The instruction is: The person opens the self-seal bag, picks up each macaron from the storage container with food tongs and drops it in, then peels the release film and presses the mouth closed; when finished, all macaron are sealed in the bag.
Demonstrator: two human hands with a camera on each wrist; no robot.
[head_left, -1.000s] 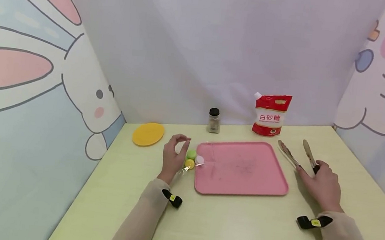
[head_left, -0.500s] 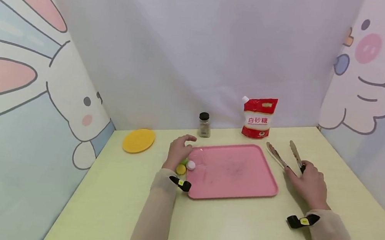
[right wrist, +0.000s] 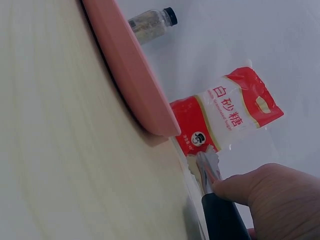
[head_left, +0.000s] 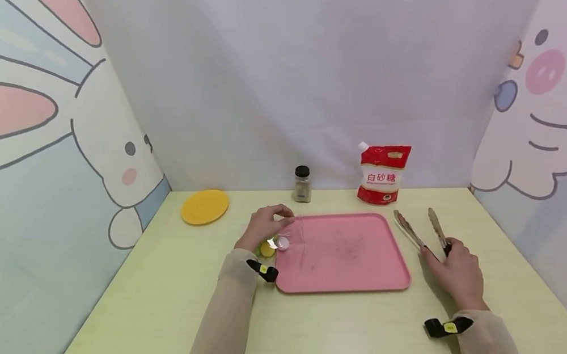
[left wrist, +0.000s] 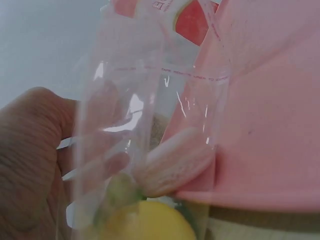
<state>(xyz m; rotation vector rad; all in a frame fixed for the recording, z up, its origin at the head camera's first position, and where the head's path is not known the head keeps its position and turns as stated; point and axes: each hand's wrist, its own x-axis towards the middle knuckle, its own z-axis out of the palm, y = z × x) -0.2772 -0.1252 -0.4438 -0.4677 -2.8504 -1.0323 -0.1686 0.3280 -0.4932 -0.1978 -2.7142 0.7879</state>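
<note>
My left hand (head_left: 273, 221) pinches the top of a clear plastic bag (head_left: 285, 237) at the left edge of the pink tray (head_left: 352, 258). The left wrist view shows the bag (left wrist: 150, 110) up close, holding a yellow round piece (left wrist: 145, 225), a pale pink one (left wrist: 175, 160) and a green one (left wrist: 117, 192), with my left hand (left wrist: 35, 165) beside it. My right hand (head_left: 447, 261) lies flat on the table right of the tray, its fingertips on the handle end of metal tongs (head_left: 424, 227). The right wrist view shows those tongs (right wrist: 210, 172) under my right hand (right wrist: 265, 192).
A yellow round plate (head_left: 205, 207) lies at the back left. A small spice jar (head_left: 301, 184) and a red and white sugar pouch (head_left: 383, 174) stand behind the tray by the back wall. Cartoon wall panels close in the pale yellow table (head_left: 340, 336) on three sides.
My left hand came down from above the table onto the bag and now pinches its top against the tray's left edge. The right hand has stayed on the tongs.
</note>
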